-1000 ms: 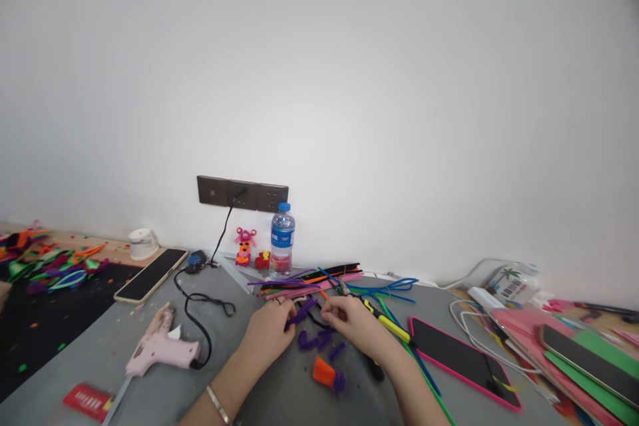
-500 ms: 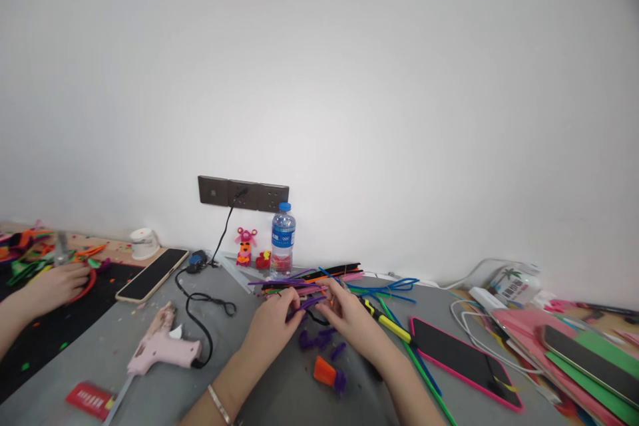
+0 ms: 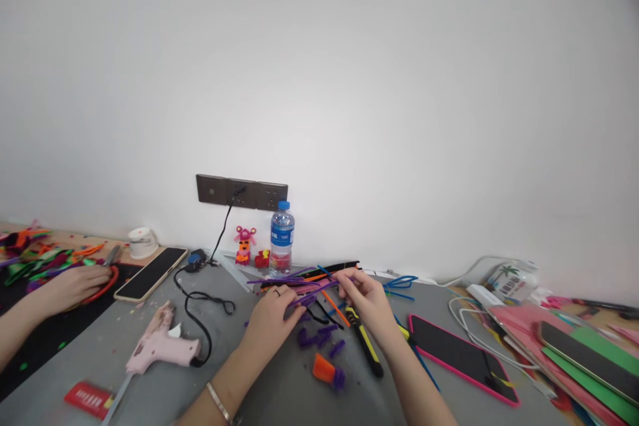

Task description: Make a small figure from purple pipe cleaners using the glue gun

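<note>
left hand and right hand each pinch purple pipe cleaners, grip closed, lengths stretched between the two above the grey table. short purple bits and an orange-and-purple piece lie nearer the person; water bottle stands upright beyond.

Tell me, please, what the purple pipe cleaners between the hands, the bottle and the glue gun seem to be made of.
Purple pipe cleaners: likely matte, fuzzy fibre, as they show no shine; any core is hidden.
Bottle: probably clear, glossy plastic, being see-through with highlights.
Glue gun: looks like smooth, hard plastic, evenly pink apart from brownish stains.
</note>
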`<state>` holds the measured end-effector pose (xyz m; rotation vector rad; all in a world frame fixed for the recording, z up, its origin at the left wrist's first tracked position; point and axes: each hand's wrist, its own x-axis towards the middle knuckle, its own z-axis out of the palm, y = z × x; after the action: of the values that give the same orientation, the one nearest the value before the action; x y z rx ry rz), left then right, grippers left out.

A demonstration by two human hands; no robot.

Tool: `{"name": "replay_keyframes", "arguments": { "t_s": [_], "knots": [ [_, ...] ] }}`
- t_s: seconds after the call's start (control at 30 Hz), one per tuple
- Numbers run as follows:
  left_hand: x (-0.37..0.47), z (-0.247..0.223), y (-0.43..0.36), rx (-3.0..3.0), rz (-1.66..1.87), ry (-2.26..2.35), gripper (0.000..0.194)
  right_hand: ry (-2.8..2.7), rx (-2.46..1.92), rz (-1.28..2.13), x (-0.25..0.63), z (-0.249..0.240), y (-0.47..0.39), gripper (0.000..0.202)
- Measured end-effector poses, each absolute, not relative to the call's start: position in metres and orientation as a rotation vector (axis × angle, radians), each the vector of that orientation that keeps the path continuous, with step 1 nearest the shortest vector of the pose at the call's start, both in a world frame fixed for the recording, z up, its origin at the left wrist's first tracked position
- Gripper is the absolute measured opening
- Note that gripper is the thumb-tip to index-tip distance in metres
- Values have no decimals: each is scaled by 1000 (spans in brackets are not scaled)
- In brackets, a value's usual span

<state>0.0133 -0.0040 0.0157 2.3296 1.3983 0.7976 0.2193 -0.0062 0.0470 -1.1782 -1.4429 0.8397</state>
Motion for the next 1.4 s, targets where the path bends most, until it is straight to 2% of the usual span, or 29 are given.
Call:
{"name": "replay_keyframes", "arguments": {
  "t_s": [0.27, 0.43, 0.63, 0.77, 1.0, 1.23, 1.4],
  "knots": [
    [15, 14, -8, 2362, 906, 1288, 29, -1128, -998, 1039, 222, 47, -7, 40],
    [16, 17, -12, 2393, 852, 1138, 28, -1426, -998, 1259, 202, 39, -11, 43],
    [20, 22, -19, 2449, 739, 941, 19, -1395, -1113, 1093, 208, 31, -2, 53],
    [24, 18, -24, 2457, 658, 773, 23, -1301, -1122, 984, 224, 32, 3, 52],
    [29, 3, -25, 2464, 618, 827, 24, -1265, -1115, 952, 226, 40, -4, 46],
    [30, 9, -18, 2470, 786, 1068, 12, -1214, -1092, 1000, 223, 37, -2, 45],
    [30, 9, -13, 2267, 1000, 1233, 9, -1253, -1056, 1106, 216, 38, -2, 46]
  ]
}}
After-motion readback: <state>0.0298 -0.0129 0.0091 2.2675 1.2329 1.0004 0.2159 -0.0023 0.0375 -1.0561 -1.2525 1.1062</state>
